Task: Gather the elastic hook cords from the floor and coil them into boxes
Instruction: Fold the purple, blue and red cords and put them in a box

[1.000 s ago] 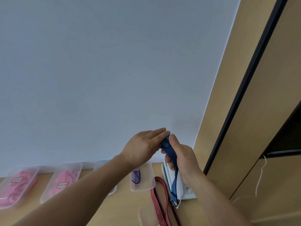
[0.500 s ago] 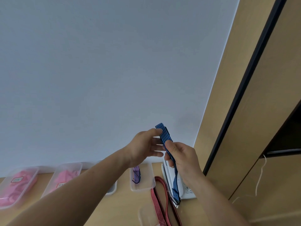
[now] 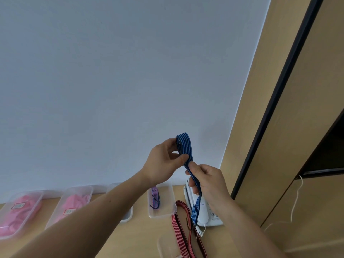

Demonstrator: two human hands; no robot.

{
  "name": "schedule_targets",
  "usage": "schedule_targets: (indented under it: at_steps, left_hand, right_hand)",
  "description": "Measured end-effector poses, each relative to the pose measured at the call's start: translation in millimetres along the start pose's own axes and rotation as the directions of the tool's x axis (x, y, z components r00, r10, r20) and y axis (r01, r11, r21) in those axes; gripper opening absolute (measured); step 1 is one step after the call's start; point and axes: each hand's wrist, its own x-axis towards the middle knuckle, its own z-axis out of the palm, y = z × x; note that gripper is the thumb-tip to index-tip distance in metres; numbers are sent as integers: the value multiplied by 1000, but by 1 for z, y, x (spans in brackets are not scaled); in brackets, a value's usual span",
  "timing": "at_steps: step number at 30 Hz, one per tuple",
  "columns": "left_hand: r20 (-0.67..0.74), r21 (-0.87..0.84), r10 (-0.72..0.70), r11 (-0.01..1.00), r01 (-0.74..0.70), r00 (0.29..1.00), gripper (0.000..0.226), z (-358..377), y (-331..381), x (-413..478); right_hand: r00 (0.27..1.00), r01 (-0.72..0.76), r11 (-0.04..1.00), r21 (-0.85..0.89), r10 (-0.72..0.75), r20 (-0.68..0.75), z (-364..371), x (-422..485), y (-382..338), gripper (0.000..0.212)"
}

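In front of the telephone [image 3: 206, 215] and to its left, a red striped cord [image 3: 176, 227] is laid uncoiled on the counter [image 3: 141, 235]. A clear box [image 3: 166, 246], cut off by the frame edge, is set just beside it.

Above the telephone, the blue striped cord [image 3: 184, 146] is held in the air by both hands. The right hand [image 3: 208, 181] is curled round the middle run, and the strand is passed down through the fist. The free tail hangs in front of the telephone and appears to end in a dark hook, though this is poorly resolved against the handset cable. Up and left of the telephone, the folded upper end is pinched by the left hand [image 3: 163, 162] between thumb and fingertips, so that a short loop stands above them.

The step in hand is judged to be the coiling of the blue striped cord: one fold is formed and most of the length is not yet taken up. The next move calls for the tail to be drawn up and laid against the pinched loop. Tension should be kept low so the fold is not sprung, and the hook should be kept off the telephone cable.

Left of the telephone, against the wall [image 3: 130, 90], a purple cord [image 3: 155, 199] is stored in a box [image 3: 170, 198]. Boxes of pink material [image 3: 78, 189] are set farther left.
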Motion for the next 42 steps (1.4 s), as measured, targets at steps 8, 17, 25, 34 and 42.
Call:
schedule_targets:
  at_steps: [8,17,25,34,42]
  left_hand:
    - [75,551,429,735,-396,900,44,0,-14,-11]
    - [228,757,708,302,-579,668,49,-6,-27,-4]
    - [30,36,-261,965,260,965,63,-5,-9,-5]
    - [215,-341,-321,860,379,922,37,-5,4,-1]
    - [12,-151,-103,983,104,995,39,-1,3,-5]
  right_hand:
    - [1000,-13,991,136,10,25,1,-3,-7,71]
    - [1000,-12,984,179,12,2,9,-5,-9,68]
    - [997,73,983,168,-71,-16,4,-3,-10,57]
    - [992,71,995,77,-79,102,6,-5,-6,44]
    - [976,-73,996,50,61,207,-1,-4,0,14]
